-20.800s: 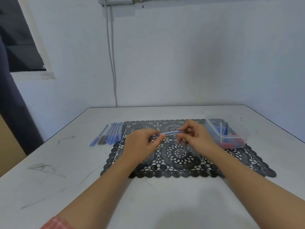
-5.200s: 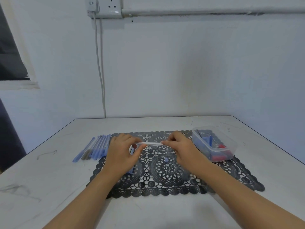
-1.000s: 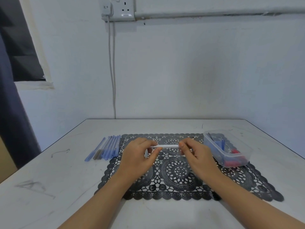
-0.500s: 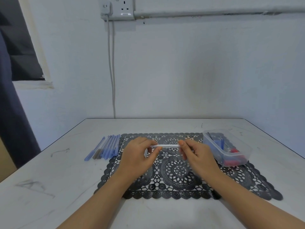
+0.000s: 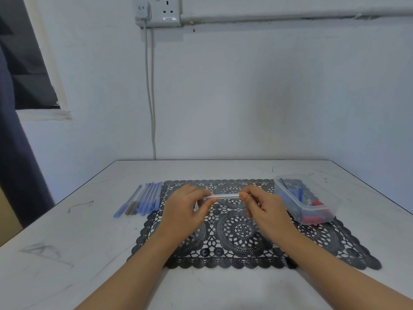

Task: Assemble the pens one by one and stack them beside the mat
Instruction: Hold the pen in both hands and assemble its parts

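A: What did we see at the far left of the white table (image 5: 67,253)?

B: A row of finished pens (image 5: 143,199), mostly blue with one darker, lay side by side on the bare tabletop, just beside the left edge of the black lace mat (image 5: 241,236).

A: And moving toward the middle?

B: We saw the left hand (image 5: 185,211) raised above the mat, its thumb and fingers pinched closed on the left end of a clear pen barrel (image 5: 224,196). The barrel ran level from left to right between both hands, held off the mat.

A: What held the other end?

B: The right hand (image 5: 263,209) did, with its fingertips closed on the barrel's right end. We could not tell whether a refill sat inside the barrel; it was too thin and pale to read.

A: And at the right?

B: A clear plastic tub (image 5: 317,211) stood on the mat's far right corner, near the right hand but apart from it. Inside we made out blue parts and red ones, heaped too loosely for us to count.
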A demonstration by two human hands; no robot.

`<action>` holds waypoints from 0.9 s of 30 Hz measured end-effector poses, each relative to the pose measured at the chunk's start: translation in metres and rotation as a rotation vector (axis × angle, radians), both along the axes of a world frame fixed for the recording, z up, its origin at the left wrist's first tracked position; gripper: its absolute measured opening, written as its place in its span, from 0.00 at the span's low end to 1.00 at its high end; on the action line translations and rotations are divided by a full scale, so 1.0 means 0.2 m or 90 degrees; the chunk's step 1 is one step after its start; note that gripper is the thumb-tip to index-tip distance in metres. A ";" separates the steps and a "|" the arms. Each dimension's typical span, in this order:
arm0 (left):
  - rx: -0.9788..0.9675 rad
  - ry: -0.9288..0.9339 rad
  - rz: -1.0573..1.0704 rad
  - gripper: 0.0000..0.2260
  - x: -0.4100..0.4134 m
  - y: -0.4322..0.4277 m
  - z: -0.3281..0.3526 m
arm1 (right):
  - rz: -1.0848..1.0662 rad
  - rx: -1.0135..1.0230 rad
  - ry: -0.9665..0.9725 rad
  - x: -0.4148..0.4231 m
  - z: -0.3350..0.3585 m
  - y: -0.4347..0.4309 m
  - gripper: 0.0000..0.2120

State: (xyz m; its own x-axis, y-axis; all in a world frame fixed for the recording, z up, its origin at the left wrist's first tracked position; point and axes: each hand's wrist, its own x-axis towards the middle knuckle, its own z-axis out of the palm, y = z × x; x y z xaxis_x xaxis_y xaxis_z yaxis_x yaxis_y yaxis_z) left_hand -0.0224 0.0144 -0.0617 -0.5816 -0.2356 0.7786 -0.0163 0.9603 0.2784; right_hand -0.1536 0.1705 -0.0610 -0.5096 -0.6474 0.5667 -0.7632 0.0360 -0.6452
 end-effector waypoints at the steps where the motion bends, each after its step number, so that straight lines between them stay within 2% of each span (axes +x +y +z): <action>1: -0.005 0.004 0.000 0.16 0.00 0.00 0.00 | 0.003 -0.002 -0.008 0.00 0.00 0.00 0.10; 7: -0.031 0.024 -0.002 0.16 0.00 -0.03 -0.01 | 0.023 -0.001 -0.083 0.02 0.01 0.00 0.11; 13: -0.060 0.011 0.006 0.13 0.00 -0.09 0.00 | 0.018 0.038 -0.052 0.04 -0.02 -0.03 0.08; 14: -0.048 0.017 0.021 0.14 0.01 -0.11 0.00 | 0.014 0.085 -0.024 0.04 -0.03 -0.03 0.12; 16: -0.004 0.033 0.058 0.15 0.02 -0.17 0.01 | 0.010 0.222 0.066 0.04 -0.06 -0.04 0.26; 19: 0.075 0.042 0.138 0.11 0.06 -0.24 0.04 | 0.044 0.371 0.143 0.05 -0.09 -0.05 0.41; 23: 0.186 0.053 0.259 0.11 0.14 -0.36 0.05 | 0.065 0.507 0.248 0.04 -0.13 -0.08 0.46; 27: 0.301 0.038 0.337 0.14 0.22 -0.47 0.05 | 0.066 0.541 0.285 0.04 -0.13 -0.08 0.45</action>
State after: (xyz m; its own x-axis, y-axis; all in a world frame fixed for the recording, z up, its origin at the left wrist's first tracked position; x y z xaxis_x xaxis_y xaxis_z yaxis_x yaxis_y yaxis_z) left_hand 0.0211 -0.0793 -0.0526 -0.2552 -0.7952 0.5501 -0.4198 0.6036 0.6778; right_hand -0.1454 0.1541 -0.0871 -0.2770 -0.9607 0.0160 -0.9579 0.2748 -0.0835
